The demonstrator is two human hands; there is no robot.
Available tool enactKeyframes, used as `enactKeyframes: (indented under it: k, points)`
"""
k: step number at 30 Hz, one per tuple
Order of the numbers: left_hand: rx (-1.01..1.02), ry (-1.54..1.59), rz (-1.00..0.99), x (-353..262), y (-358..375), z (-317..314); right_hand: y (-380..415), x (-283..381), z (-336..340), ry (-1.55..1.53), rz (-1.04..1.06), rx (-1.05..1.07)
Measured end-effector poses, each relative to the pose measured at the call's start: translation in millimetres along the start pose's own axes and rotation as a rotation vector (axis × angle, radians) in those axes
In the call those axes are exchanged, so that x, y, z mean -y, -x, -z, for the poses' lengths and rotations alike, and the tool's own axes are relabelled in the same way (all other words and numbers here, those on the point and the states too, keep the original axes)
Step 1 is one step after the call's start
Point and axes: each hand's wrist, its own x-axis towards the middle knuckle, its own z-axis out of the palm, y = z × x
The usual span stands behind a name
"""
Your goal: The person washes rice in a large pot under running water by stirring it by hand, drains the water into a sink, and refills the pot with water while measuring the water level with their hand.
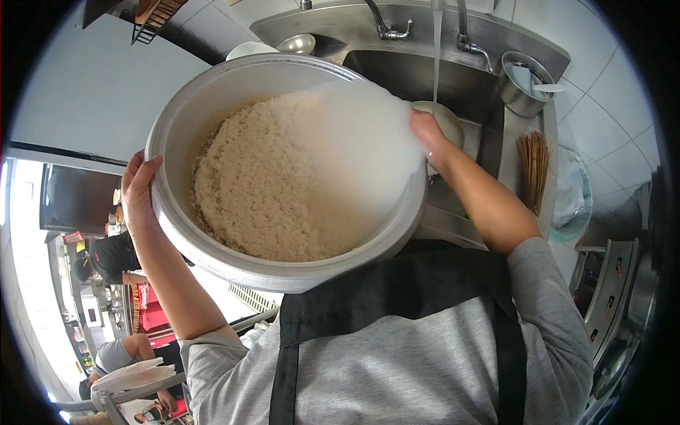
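Observation:
A large round metal pot (177, 120) is held up in front of me at the sink's near edge, tilted to the right. White rice grains (262, 184) lie on its left side, and cloudy white water (368, 142) has gathered on its right, up to the rim. My left hand (140, 180) grips the left rim, thumb on top and fingers partly hidden behind the wall. My right hand (431, 138) is closed at the right rim, its fingers mostly hidden. Beyond it, a pale bowl (450, 122) sits in the sink under running water (436, 71).
The steel sink (489, 145) has several taps (389, 30). On its right ledge are a metal container (524, 85) with utensils and a bundle of thin sticks (533, 166). A metal bowl (297, 44) lies behind the pot. Other people (117, 256) are at the far left.

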Motion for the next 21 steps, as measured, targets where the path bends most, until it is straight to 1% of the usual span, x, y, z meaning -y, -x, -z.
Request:
enactKeyframes:
  k: [2, 5, 8, 12, 17, 21]
  points:
    - [0.013, 0.048, 0.006, -5, 3, -4, 3, 0, 0, -0.006, -0.003, -0.010]
    - [0.034, 0.079, 0.007, -8, 4, -6, 11, 12, -5, -0.008, -0.076, -0.061]
    - [0.047, 0.083, 0.004, -9, 3, -6, 3, 5, -2, 0.027, -0.059, -0.062]
    - [0.024, 0.081, -0.010, -11, 4, -10, 11, 10, -4, -0.041, -0.044, -0.031]
    - [0.026, 0.079, -0.008, -13, 4, -12, -2, -1, -2, -0.115, -0.066, -0.014]
    - [0.024, 0.087, -0.006, -15, 5, -14, -16, -11, 1, -0.046, -0.076, -0.062]
